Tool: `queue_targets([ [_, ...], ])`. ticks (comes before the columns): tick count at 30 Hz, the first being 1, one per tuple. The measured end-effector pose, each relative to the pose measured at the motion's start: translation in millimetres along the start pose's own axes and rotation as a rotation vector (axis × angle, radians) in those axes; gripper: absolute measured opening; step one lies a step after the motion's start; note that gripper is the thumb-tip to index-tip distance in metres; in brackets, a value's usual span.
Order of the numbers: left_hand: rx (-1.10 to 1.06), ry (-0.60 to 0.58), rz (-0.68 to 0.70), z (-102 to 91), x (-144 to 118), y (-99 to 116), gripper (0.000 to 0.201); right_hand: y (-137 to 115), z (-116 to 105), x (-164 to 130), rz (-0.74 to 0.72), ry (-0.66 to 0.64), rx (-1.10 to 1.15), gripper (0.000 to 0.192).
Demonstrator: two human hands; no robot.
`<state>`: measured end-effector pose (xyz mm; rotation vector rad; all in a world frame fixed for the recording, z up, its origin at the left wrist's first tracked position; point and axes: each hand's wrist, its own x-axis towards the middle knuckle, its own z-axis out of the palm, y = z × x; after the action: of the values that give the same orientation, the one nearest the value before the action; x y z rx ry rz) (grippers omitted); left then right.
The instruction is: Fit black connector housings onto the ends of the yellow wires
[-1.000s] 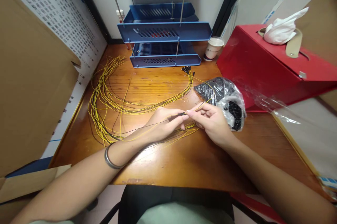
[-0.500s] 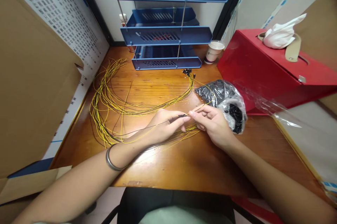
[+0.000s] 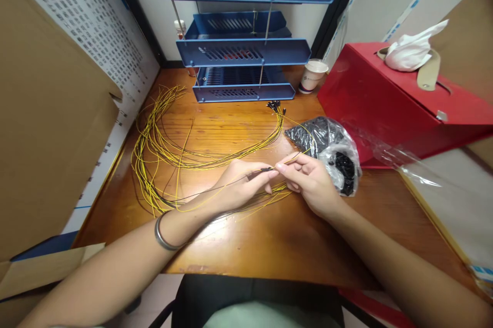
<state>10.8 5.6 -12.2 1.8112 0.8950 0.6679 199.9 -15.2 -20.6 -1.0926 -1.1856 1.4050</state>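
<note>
Above the front half of the table, my left hand (image 3: 243, 183) pinches a small black connector (image 3: 265, 169) between thumb and forefinger. Thin black and yellow wires trail from it back over my left wrist. Close against it, my right hand (image 3: 308, 176) is closed on a thin yellow wire (image 3: 274, 167), its thumb and forefinger almost touching the left fingertips. Whether the wire's tip sits inside the connector is too small to tell. Behind and under the hands curves a loose bundle of yellow and black wires (image 3: 148, 158), its far ends carrying black connectors (image 3: 274, 105).
A clear plastic bag of small black parts (image 3: 323, 138) lies right of my right hand. Behind stand a blue tiered tray rack (image 3: 242, 53) and a paper cup (image 3: 313, 76). A red tissue box (image 3: 370, 102) is at the right, cardboard (image 3: 50, 112) at the left.
Almost nothing differs. Both hands hold the same place and grip, with only a very slight shift of the fingers and the wire over the left wrist.
</note>
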Motion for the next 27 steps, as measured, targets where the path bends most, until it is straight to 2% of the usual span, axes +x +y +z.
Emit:
queue_targets([
  [6, 0.031, -0.006, -0.011, -0.2, -0.1, 3.2, 0.035, -1.3, 0.7, -0.9, 0.010, -0.037, -0.014, 0.024],
  [13, 0.029, -0.016, -0.008, -1.1, -0.4, -0.6, 0.036, -0.2, -1.9, 0.9, 0.062, 0.035, 0.075, 0.030],
  [21, 0.040, -0.011, 0.046, 0.2, -0.5, -3.2, 0.034, -0.2, 0.7, -0.8, 0.077, -0.040, 0.057, 0.028],
  [27, 0.051, 0.013, 0.031, -0.2, -1.0, -3.2, 0.033, 0.4, -1.7, 1.1, 0.079, 0.024, 0.117, 0.031],
])
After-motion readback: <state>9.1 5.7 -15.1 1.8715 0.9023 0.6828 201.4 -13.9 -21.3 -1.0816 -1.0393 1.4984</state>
